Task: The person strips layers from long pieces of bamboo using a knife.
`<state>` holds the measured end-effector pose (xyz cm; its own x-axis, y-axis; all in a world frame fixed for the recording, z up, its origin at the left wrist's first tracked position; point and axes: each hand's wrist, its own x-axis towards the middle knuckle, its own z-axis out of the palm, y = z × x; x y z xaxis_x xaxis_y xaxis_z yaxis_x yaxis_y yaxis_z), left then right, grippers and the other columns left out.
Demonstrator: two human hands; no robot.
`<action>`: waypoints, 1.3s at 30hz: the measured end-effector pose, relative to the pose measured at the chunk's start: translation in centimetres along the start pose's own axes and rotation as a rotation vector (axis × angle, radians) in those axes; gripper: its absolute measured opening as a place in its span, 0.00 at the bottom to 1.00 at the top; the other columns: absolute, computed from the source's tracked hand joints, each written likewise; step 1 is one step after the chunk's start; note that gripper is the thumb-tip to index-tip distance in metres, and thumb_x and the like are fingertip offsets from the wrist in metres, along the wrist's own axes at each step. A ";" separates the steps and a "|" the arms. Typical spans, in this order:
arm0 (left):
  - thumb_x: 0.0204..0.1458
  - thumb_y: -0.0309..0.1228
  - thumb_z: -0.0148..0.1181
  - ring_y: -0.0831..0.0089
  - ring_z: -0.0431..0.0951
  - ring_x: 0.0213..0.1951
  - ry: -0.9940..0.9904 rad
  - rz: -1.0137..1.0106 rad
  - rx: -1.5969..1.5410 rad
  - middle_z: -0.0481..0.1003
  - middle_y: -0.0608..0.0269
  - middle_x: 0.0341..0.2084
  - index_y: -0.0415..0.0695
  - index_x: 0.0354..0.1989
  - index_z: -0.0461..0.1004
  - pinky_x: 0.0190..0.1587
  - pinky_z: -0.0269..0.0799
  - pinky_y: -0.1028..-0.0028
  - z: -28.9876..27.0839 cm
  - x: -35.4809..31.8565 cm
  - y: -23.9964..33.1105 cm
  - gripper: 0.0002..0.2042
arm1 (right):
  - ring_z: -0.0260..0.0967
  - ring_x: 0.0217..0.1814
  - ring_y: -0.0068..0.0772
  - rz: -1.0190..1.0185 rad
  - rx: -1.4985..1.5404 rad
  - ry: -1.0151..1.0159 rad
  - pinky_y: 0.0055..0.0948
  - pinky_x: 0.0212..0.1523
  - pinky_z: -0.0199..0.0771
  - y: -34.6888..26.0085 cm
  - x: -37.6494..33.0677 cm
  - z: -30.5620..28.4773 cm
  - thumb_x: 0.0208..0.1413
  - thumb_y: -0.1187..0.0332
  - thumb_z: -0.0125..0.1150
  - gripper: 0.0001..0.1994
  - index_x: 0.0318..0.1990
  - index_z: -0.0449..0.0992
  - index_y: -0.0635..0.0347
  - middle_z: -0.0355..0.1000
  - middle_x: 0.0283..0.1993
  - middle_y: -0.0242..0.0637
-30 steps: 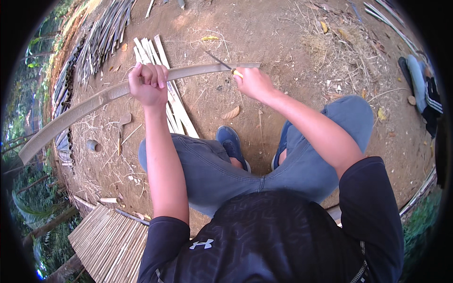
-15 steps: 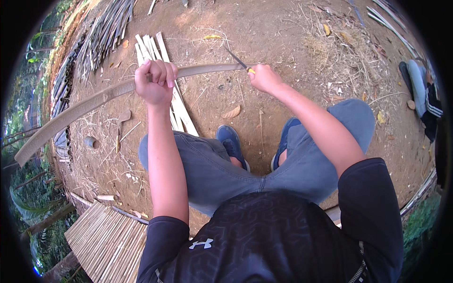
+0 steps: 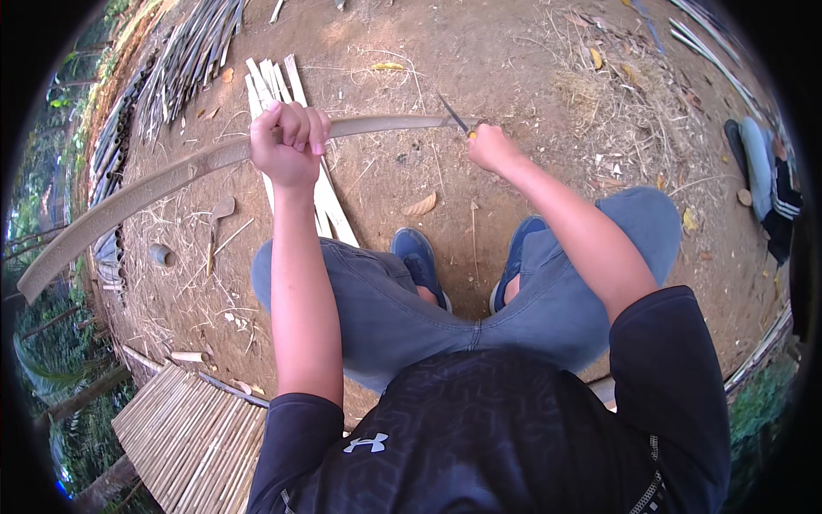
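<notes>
My left hand (image 3: 288, 142) is closed around a long, flat bamboo strip (image 3: 163, 183) that curves from the lower left up to the middle of the view. My right hand (image 3: 494, 147) grips a knife (image 3: 455, 115) by its handle, and the dark blade points up and left with its edge at the right end of the strip. Both arms are stretched out over my knees, with my blue shoes (image 3: 419, 254) on the dirt below the strip.
Several pale split bamboo slats (image 3: 282, 86) lie on the bare dirt under my left hand. A heap of dark bamboo strips (image 3: 184, 60) lies at top left. A woven bamboo panel (image 3: 190, 437) is at lower left. Another person's leg and shoe (image 3: 753, 150) rest at the right edge.
My right hand with the knife has slid right and up along the strip toward its end. My left hand has kept its grip and shifted slightly upward.
</notes>
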<state>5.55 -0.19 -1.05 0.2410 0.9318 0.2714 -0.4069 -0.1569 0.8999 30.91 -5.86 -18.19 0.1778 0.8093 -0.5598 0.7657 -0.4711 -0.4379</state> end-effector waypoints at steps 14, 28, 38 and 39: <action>0.68 0.51 0.38 0.75 0.51 0.16 0.532 0.074 0.069 0.48 0.70 0.13 0.52 0.18 0.48 0.25 0.55 0.71 0.4 1.0 -0.2 0.26 | 0.77 0.43 0.51 -0.223 0.134 0.011 0.51 0.48 0.73 -5.6 -3.0 -1.7 0.71 0.55 0.38 0.22 0.47 0.72 0.68 0.77 0.38 0.51; 0.69 0.48 0.38 0.77 0.51 0.15 0.592 0.117 0.092 0.49 0.71 0.13 0.52 0.19 0.48 0.22 0.54 0.73 2.2 0.2 -0.8 0.25 | 0.77 0.43 0.55 -0.265 0.341 0.043 0.54 0.48 0.72 -4.9 -3.7 2.4 0.72 0.57 0.34 0.22 0.48 0.68 0.71 0.75 0.35 0.60; 0.67 0.45 0.44 0.77 0.52 0.15 0.707 0.093 0.051 0.48 0.72 0.13 0.53 0.19 0.49 0.22 0.55 0.73 0.4 0.7 -0.7 0.23 | 0.74 0.47 0.58 -0.172 0.296 -0.044 0.51 0.52 0.70 -3.2 -0.4 4.5 0.71 0.56 0.34 0.24 0.46 0.71 0.71 0.74 0.43 0.59; 0.66 0.44 0.44 0.77 0.52 0.15 0.697 0.091 0.032 0.48 0.72 0.13 0.53 0.19 0.49 0.22 0.55 0.73 0.2 0.5 -0.7 0.22 | 0.74 0.47 0.57 -0.205 0.331 -0.031 0.51 0.52 0.69 -4.0 -1.1 4.2 0.71 0.56 0.34 0.24 0.46 0.71 0.71 0.74 0.44 0.59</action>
<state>6.16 0.36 -1.51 -0.4175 0.9057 0.0736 -0.3700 -0.2434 0.8966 25.06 -6.29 -18.78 0.0192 0.8897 -0.4562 0.5420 -0.3927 -0.7430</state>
